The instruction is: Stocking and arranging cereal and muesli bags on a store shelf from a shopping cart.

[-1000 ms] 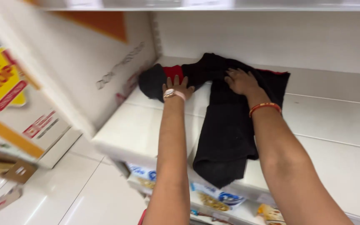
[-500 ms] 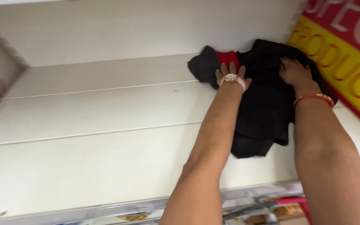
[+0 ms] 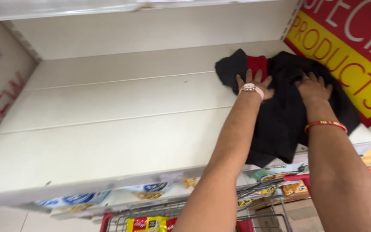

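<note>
A black cloth with a red patch [image 3: 288, 116] lies spread on the right part of a white shelf [image 3: 108, 116], its lower end hanging over the shelf's front edge. My left hand [image 3: 254, 83], with a watch on the wrist, presses flat on the cloth near the red patch. My right hand [image 3: 313, 88], with a red bangle on the wrist, presses flat on the cloth further right. Both hands have their fingers spread and grip nothing.
A red and yellow sign panel [image 3: 348, 56] closes the shelf on the right, a white panel with red letters [image 3: 1, 94] on the left. Below the shelf are food packets [image 3: 275, 174] and a wire trolley [image 3: 194, 215] with a packet in it.
Over the last second the view has swung to the right along the shelf, bringing the sign panel into view. Both hands stay pressed on the black cloth, at the shelf's right end.
</note>
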